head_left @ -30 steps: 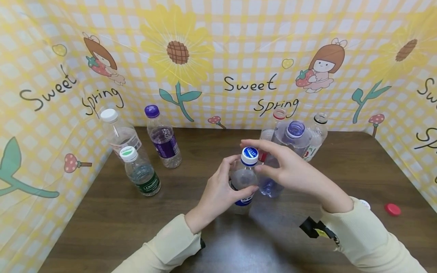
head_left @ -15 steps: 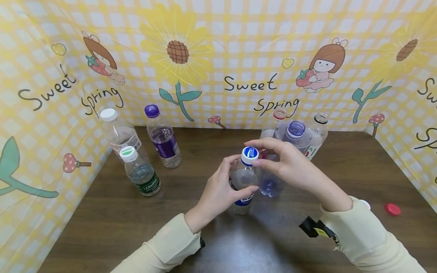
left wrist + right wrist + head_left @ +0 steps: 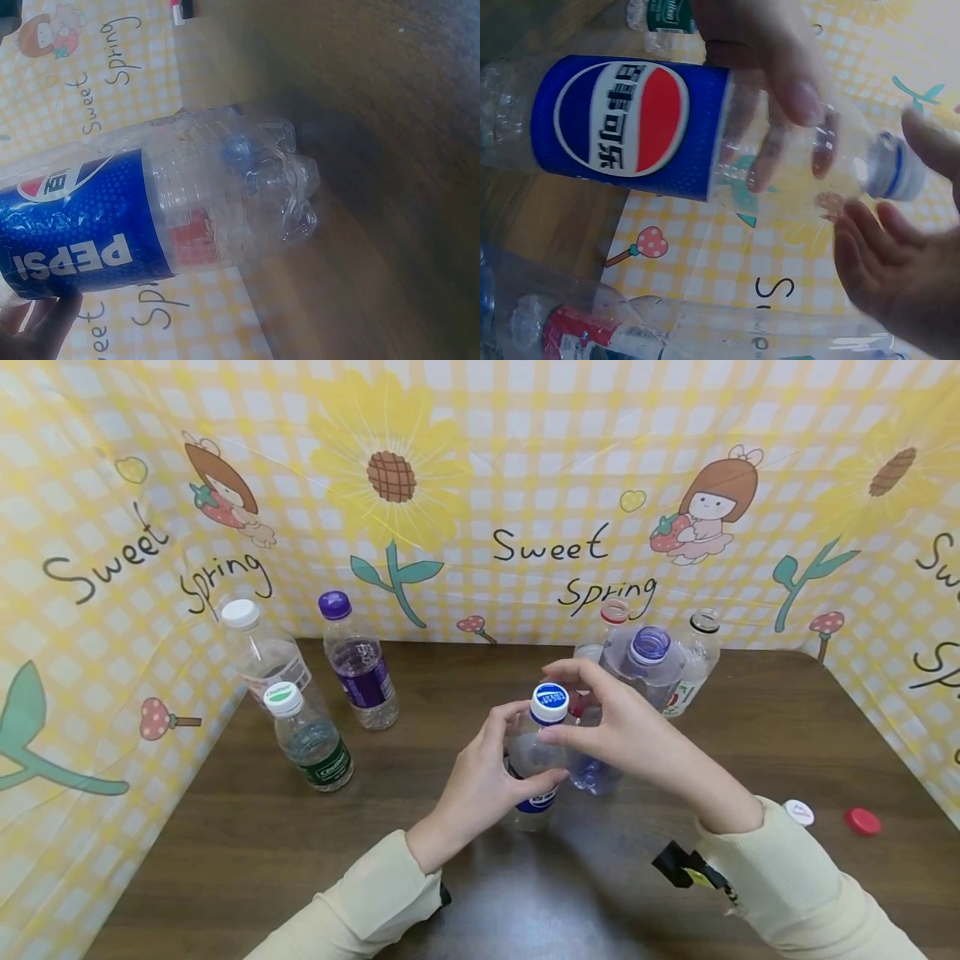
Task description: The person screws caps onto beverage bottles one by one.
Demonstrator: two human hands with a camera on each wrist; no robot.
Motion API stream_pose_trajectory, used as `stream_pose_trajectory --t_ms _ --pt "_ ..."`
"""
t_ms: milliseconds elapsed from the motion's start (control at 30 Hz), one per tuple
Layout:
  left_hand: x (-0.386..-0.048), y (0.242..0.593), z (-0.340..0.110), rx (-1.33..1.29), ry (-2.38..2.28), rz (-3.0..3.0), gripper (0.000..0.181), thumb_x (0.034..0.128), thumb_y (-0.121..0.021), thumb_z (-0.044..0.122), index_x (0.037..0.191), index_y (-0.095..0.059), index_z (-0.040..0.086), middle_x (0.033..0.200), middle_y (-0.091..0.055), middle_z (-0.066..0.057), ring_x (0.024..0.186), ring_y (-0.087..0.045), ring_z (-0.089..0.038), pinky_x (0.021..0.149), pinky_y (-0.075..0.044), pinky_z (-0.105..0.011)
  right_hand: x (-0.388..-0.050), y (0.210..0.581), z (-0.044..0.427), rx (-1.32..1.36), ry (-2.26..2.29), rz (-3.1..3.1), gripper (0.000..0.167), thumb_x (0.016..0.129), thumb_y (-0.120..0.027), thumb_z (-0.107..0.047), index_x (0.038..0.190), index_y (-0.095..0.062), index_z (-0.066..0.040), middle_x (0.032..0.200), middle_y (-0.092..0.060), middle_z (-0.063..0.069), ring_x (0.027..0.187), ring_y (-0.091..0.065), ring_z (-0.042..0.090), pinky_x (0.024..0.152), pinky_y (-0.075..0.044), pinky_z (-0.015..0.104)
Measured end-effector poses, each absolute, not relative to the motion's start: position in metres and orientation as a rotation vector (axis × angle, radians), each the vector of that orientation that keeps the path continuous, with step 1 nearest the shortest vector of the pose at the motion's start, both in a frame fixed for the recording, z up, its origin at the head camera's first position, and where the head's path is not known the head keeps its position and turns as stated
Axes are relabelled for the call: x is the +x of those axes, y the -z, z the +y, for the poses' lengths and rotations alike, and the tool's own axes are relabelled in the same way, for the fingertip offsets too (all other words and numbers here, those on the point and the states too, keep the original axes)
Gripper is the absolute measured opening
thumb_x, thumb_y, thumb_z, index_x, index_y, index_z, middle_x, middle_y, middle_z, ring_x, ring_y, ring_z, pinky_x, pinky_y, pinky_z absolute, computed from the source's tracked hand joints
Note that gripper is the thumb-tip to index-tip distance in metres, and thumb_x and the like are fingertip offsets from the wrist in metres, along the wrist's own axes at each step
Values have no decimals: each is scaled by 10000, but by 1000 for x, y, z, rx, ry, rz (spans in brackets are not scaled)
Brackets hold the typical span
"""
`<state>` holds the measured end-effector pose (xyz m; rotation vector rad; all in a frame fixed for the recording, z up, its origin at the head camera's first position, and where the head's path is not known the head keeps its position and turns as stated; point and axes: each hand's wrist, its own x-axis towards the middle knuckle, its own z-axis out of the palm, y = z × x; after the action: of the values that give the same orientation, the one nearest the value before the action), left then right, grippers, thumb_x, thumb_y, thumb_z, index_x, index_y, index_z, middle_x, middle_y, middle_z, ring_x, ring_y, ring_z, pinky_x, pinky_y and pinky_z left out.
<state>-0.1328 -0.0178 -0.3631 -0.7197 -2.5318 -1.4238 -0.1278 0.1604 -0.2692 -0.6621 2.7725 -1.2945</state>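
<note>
- We see the left hand (image 3: 480, 777) curled round a clear plastic bottle (image 3: 630, 127), its thumb in front and fingers showing through the smooth wall behind.
- We find that bottle upright between the two hands, with a glossy blue Pepsi label wrapped about its middle and a lobed base.
- We see the right hand (image 3: 637, 718) arched wide around the bottle's white-and-blue cap (image 3: 550, 700); its thumb stands apart from the cap, and we cannot tell whether the fingertips touch it.
- Just behind the right hand we have a ribbed, violet-tinted bottle (image 3: 656, 672) with a threaded neck, flanked by a red-ringed bottle (image 3: 590, 653) and a black-ringed bottle (image 3: 693, 660).
- Beyond the right wrist we spot two round, flat caps: a white cap (image 3: 799, 812) and a red cap (image 3: 863, 821).
- Well left of the left hand we see a purple-capped bottle (image 3: 360, 664), a green-labelled bottle (image 3: 311, 739) and a white-capped bottle (image 3: 262, 652).
- Beneath both hands we see a wood-grained tabletop (image 3: 225, 860).
</note>
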Motion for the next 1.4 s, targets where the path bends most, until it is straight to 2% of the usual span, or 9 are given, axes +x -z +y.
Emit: stream_pose_trajectory --t_ms 100,267,400,567,800,933,1067,1167,1400 --pt "-133 363 -18 -719 1432 -2540 776 754 -813 300 1354 -343 158 1243 -564 -116 1151 -584 -258 917 -530 -452 -128 268 165 -779 1285 2685 570 874 -655 -40 1398 -435 -85 1401 -512 117 1138 -574 285 952 -503 477" --pt "-133 363 -18 -712 1422 -2548 771 755 -811 299 1352 -347 147 1245 -564 -117 1153 -583 -270 905 -534 -455 -127 263 169 -844 1299 2636 498 907 -566 26 1385 -477 -78 1392 -533 129 1215 -569 305 1002 -472 501" --pt "-133 362 -18 -725 1412 -2543 774 753 -813 296 1353 -346 149 1239 -566 -99 1151 -583 -246 908 -536 -431 -126 261 171 -777 1299 2669 422 932 -573 -51 1350 -524 -82 1302 -603 120 1138 -616 275 954 -509 479" --pt "-133 361 -18 -729 1420 -2538 774 751 -816 295 1350 -345 156 1230 -566 -91 1134 -586 -232 898 -541 -411 -128 261 168 -669 1300 2733 355 904 -641 -114 1254 -598 -71 1106 -679 90 975 -636 203 846 -539 378" --pt "-134 359 -18 -732 1427 -2557 774 744 -822 287 1340 -344 161 1237 -556 -103 1128 -585 -223 906 -544 -408 -131 262 164 -506 1331 2779 331 833 -737 -165 1121 -615 -58 983 -667 96 867 -623 192 754 -537 304" --pt "-135 359 -18 -749 1409 -2554 771 745 -823 272 1338 -345 156 1234 -556 -115 1129 -586 -230 910 -545 -406 -131 265 162 -502 1328 2781 394 824 -749 -174 1139 -545 -54 1041 -632 109 917 -626 228 777 -563 340" --pt "-136 359 -17 -764 1392 -2544 766 743 -825 263 1333 -349 151 1220 -562 -112 1127 -587 -237 910 -544 -404 -130 267 163 -664 1317 2732 553 854 -699 -87 1340 -436 -62 1305 -558 144 1138 -588 309 907 -538 457" --pt "-136 359 -16 -758 1384 -2552 763 745 -822 261 1332 -348 148 1215 -564 -117 1123 -590 -248 900 -547 -410 -129 266 166 -804 1291 2698 613 872 -631 6 1429 -389 -82 1433 -482 132 1225 -534 298 983 -480 503" --pt "-135 358 -17 -737 1396 -2581 763 755 -814 275 1342 -344 145 1238 -558 -111 1135 -587 -251 902 -544 -425 -127 262 170 -837 1273 2711 438 911 -583 -6 1341 -532 -74 1321 -587 115 1138 -594 245 972 -495 475"
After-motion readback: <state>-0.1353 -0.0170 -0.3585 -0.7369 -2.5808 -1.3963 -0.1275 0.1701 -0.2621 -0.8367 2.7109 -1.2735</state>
